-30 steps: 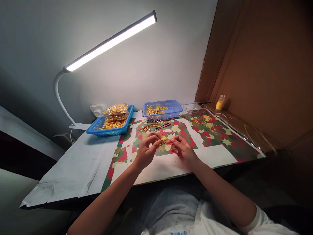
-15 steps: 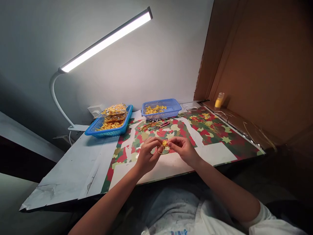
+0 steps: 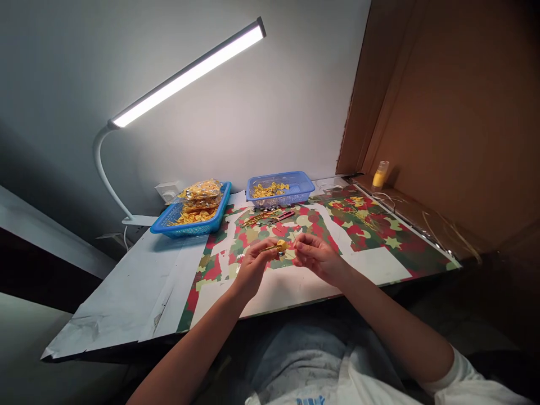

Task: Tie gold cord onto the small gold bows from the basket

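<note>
Near the table's front edge, my left hand (image 3: pixel 255 267) pinches a small yellow bow (image 3: pixel 282 244) between thumb and fingers. A tiny silvery bead or bell (image 3: pixel 280 254) shows just under the bow. Just to the right, my right hand (image 3: pixel 319 260) is closed with thumb and index finger together on a thin gold cord (image 3: pixel 295 239), whose end sticks up above the fingertips. A short gap separates the two hands. Beyond them lie a bundle of gold cords (image 3: pixel 257 218) and a red-handled tool (image 3: pixel 286 215), with several small silvery beads or bells (image 3: pixel 270 208) behind.
At the back left a blue basket (image 3: pixel 185 228) holds yellow bows and a filled plastic bag (image 3: pixel 205 193). Another blue basket (image 3: pixel 301 197) with yellow bows stands against the wall. More gold cords (image 3: pixel 363 214) lie right. A lamp (image 3: pixel 189 73) overhangs; a yellow-filled bottle (image 3: pixel 379 175) stands far right.
The gold loop that hung between my hands has been drawn in and turned. My right hand has moved slightly away from the bow, and the silvery bead or bell now shows.
</note>
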Demonstrator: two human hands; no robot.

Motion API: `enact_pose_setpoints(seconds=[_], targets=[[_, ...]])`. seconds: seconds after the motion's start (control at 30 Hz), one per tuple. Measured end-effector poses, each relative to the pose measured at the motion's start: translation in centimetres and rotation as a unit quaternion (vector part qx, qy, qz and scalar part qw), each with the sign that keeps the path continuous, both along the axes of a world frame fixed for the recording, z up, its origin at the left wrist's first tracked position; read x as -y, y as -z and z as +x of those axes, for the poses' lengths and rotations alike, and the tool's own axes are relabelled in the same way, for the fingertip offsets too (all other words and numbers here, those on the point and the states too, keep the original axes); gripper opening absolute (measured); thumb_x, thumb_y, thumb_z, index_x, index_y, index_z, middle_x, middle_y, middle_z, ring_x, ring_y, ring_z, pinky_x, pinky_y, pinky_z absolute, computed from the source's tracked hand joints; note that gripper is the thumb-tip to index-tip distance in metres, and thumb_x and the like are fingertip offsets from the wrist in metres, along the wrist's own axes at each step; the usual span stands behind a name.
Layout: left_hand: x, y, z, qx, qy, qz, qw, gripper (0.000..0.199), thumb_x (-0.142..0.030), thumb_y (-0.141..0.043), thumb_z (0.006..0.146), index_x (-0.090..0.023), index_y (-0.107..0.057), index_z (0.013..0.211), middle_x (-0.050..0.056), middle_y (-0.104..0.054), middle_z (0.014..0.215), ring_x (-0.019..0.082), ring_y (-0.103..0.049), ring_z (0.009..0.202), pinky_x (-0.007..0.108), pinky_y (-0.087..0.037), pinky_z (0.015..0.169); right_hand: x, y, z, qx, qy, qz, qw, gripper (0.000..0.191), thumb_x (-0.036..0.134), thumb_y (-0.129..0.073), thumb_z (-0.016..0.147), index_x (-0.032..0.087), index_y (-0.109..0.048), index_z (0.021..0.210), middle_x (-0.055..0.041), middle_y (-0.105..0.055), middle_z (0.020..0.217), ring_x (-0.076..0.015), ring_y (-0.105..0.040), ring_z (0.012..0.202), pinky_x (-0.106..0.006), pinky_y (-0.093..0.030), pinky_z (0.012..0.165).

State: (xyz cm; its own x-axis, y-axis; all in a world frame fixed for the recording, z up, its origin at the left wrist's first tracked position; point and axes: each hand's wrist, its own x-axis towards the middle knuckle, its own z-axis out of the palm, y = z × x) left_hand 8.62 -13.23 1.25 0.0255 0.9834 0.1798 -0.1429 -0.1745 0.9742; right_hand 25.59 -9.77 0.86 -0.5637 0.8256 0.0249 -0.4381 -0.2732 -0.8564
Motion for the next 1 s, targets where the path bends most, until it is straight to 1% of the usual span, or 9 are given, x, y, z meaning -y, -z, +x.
enact_pose_setpoints(seconds=[0.13, 0.2, 0.3, 0.4, 0.5, 0.63, 0.73, 0.87, 1.0], targets=[[0.3, -0.2, 0.0, -0.001, 0.027, 0.044, 0.999, 0.028, -0.035, -0.065, 0.071, -0.017, -0.053, 0.054, 0.005, -0.052, 0.085, 0.016, -0.047, 0.076, 0.028, -0.042, 0.066, 0.7, 0.2, -0.2, -0.009, -0.052, -0.042, 0.998, 0.032, 0.04, -0.08, 0.067, 0.019, -0.056, 0.072, 0.0086, -0.038, 0.051, -0.0053, -0.032, 0.049, -0.023, -0.04, 0.057], [0.5, -0.1, 0.0, -0.021, 0.046, 0.064, 0.997, 0.032, -0.04, -0.065, 0.074, -0.017, -0.055, 0.054, 0.006, -0.048, 0.088, 0.017, -0.046, 0.078, 0.028, -0.041, 0.064, 0.8, 0.4, -0.4, 0.0, -0.07, -0.062, 0.996, 0.032, 0.039, -0.079, 0.067, 0.019, -0.055, 0.073, 0.0093, -0.036, 0.05, -0.0049, -0.029, 0.048, -0.022, -0.039, 0.056], [0.9, 0.0, -0.2, -0.078, 0.074, 0.091, 0.99, 0.035, -0.046, -0.063, 0.078, -0.018, -0.06, 0.057, 0.006, -0.043, 0.088, 0.018, -0.044, 0.08, 0.029, -0.041, 0.063, 0.4, 0.7, -0.9, 0.026, -0.071, -0.074, 0.994, 0.033, 0.04, -0.079, 0.066, 0.019, -0.054, 0.073, 0.0088, -0.037, 0.052, -0.0053, -0.031, 0.049, -0.022, -0.037, 0.054], [1.5, -0.1, -0.1, -0.16, 0.101, 0.131, 0.973, 0.035, -0.047, -0.059, 0.082, -0.019, -0.066, 0.064, 0.006, -0.041, 0.087, 0.02, -0.043, 0.085, 0.031, -0.043, 0.072, -0.6, 0.8, -1.4, 0.047, -0.04, -0.056, 0.997, 0.036, 0.042, -0.08, 0.063, 0.018, -0.053, 0.072, 0.0076, -0.041, 0.055, -0.0058, -0.035, 0.05, -0.021, -0.034, 0.051], [1.9, -0.1, 0.1, -0.218, 0.116, 0.155, 0.957, 0.035, -0.045, -0.055, 0.086, -0.019, -0.066, 0.065, 0.007, -0.044, 0.088, 0.021, -0.043, 0.087, 0.033, -0.043, 0.079, -1.5, 0.2, -1.9, 0.062, 0.0, -0.021, 0.998, 0.037, 0.043, -0.078, 0.063, 0.019, -0.052, 0.072, 0.0083, -0.039, 0.053, -0.0058, -0.033, 0.048, -0.021, -0.03, 0.049], [2.0, 0.1, 0.4, -0.249, 0.107, 0.154, 0.95, 0.038, -0.047, -0.053, 0.087, -0.019, -0.064, 0.064, 0.007, -0.043, 0.086, 0.021, -0.043, 0.084, 0.035, -0.044, 0.081, -2.1, -1.1, -2.5, 0.027, 0.119, 0.072, 0.99, 0.035, 0.046, -0.076, 0.065, 0.02, -0.053, 0.071, 0.008, -0.039, 0.054, -0.0062, -0.032, 0.05, -0.023, -0.032, 0.051], [1.9, 0.2, 0.6, -0.24, 0.115, 0.139, 0.954, 0.038, -0.047, -0.052, 0.088, -0.019, -0.062, 0.064, 0.007, -0.043, 0.089, 0.02, -0.043, 0.086, 0.035, -0.043, 0.082, -2.1, -1.7, -2.8, 0.006, 0.131, 0.102, 0.986, 0.036, 0.048, -0.076, 0.063, 0.021, -0.054, 0.071, 0.0077, -0.039, 0.056, -0.006, -0.031, 0.05, -0.023, -0.032, 0.051], [1.7, 0.6, 0.9, -0.192, 0.148, 0.091, 0.966, 0.033, -0.043, -0.055, 0.086, -0.018, -0.06, 0.064, 0.009, -0.048, 0.096, 0.022, -0.046, 0.091, 0.034, -0.044, 0.08, -2.3, -2.0, -3.4, 0.004, 0.117, 0.095, 0.988, 0.038, 0.05, -0.076, 0.062, 0.021, -0.053, 0.071, 0.0079, -0.038, 0.056, -0.0063, -0.031, 0.051, -0.023, -0.033, 0.052], [1.4, 1.0, 1.2, -0.071, 0.169, 0.007, 0.983, 0.03, -0.038, -0.06, 0.079, -0.017, -0.056, 0.058, 0.009, -0.052, 0.094, 0.021, -0.048, 0.088, 0.031, -0.045, 0.072, -2.6, -2.1, -4.0, -0.012, 0.092, 0.091, 0.992, 0.037, 0.047, -0.076, 0.063, 0.021, -0.052, 0.072, 0.0082, -0.038, 0.056, -0.0059, -0.031, 0.051, -0.023, -0.034, 0.053]])
